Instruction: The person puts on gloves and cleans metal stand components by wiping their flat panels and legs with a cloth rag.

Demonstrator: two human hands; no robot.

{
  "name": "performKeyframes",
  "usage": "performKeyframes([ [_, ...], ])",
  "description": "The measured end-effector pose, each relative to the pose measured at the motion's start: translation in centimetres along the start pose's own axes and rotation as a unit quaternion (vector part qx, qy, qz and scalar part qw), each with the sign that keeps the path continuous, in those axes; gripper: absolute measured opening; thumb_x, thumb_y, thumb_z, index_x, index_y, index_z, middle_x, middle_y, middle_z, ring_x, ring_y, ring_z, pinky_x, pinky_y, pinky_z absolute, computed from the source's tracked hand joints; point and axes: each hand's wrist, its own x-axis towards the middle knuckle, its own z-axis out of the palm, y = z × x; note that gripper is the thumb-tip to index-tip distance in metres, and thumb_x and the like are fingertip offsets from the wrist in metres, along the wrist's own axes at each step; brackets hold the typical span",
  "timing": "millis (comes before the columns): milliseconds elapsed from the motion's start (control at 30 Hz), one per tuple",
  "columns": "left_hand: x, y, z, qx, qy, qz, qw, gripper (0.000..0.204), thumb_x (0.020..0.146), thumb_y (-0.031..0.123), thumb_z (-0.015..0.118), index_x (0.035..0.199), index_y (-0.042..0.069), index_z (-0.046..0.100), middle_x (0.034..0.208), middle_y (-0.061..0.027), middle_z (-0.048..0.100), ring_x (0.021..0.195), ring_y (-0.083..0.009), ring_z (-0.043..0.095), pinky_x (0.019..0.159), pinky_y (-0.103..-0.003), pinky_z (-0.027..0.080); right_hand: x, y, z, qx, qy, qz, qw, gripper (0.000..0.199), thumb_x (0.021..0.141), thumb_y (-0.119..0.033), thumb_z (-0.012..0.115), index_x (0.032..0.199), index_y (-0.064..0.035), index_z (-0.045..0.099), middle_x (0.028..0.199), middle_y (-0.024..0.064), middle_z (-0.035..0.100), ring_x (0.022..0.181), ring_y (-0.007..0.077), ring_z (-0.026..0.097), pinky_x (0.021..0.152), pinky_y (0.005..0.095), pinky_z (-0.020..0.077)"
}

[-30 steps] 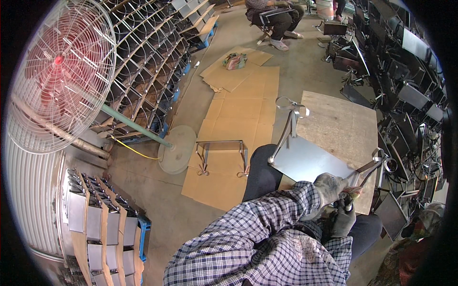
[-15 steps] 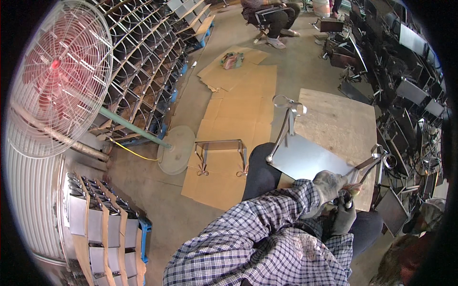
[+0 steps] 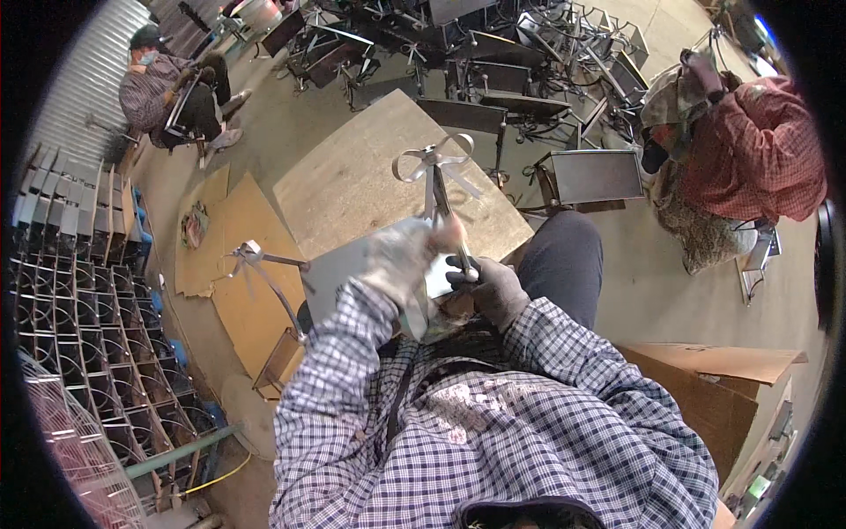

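A metal stool frame rests on my lap, its flat grey seat plate [image 3: 333, 266] facing me. One thin leg [image 3: 438, 196] with a bow-shaped foot points away from me, and another leg [image 3: 264, 264] sticks out to the left. My left hand [image 3: 401, 257], in a light grey glove, is closed around the base of the upright leg. It is blurred. My right hand [image 3: 495, 286], in a dark glove, grips the same leg just below it. Both sleeves are checked.
A wooden board [image 3: 370, 167] and cardboard sheets [image 3: 242, 220] lie on the floor ahead. Stacked metal frames [image 3: 79, 309] fill the left, dark frames [image 3: 493, 62] the top. One person sits at upper left [image 3: 159, 88], another at right [image 3: 749, 150]. A cardboard box [image 3: 714, 388] stands at lower right.
The view has swung round sharply, so the fan has left the picture and the person on the right has come in. Both hands stay on the frame's leg, now nearer the centre.
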Motion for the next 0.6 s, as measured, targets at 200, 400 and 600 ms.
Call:
performKeyframes([
  [200, 6.3, -2.8, -5.3, 0.011, 0.079, -0.071, 0.994, 0.034, 0.1, 0.042, 0.059, 0.115, 0.011, 0.064, 0.089, -0.01, 0.068, 0.089, -0.0211, 0.072, 0.07, -0.042, 0.058, -1.0, -0.1, 0.2, 0.116, -0.022, 0.009, 0.993, 0.04, 0.092, -0.023, 0.074, 0.127, -0.0048, 0.068, 0.098, 0.0113, 0.075, 0.088, 0.0141, 0.07, 0.08, 0.0325, 0.056],
  [400, -3.5, 5.7, -0.7, -0.074, -0.053, -0.041, 0.995, 0.026, 0.098, 0.031, 0.059, 0.11, 0.009, 0.069, 0.093, -0.0156, 0.073, 0.089, -0.0326, 0.072, 0.08, -0.044, 0.057, -1.0, 0.0, -0.2, -0.041, 0.006, -0.007, 0.999, 0.034, 0.091, -0.022, 0.076, 0.122, -0.0086, 0.071, 0.096, 0.0134, 0.074, 0.087, 0.0219, 0.072, 0.079, 0.0345, 0.0563],
  [600, 1.5, 1.0, -6.7, -0.209, -0.063, -0.107, 0.97, 0.02, 0.095, 0.02, 0.062, 0.106, 0.007, 0.072, 0.106, -0.0151, 0.073, 0.099, -0.0273, 0.073, 0.086, -0.043, 0.058, -1.4, 0.3, 0.3, 0.033, 0.011, -0.055, 0.998, 0.033, 0.095, -0.018, 0.072, 0.125, -0.006, 0.069, 0.099, 0.0116, 0.074, 0.09, 0.0176, 0.072, 0.081, 0.0321, 0.0566],
])
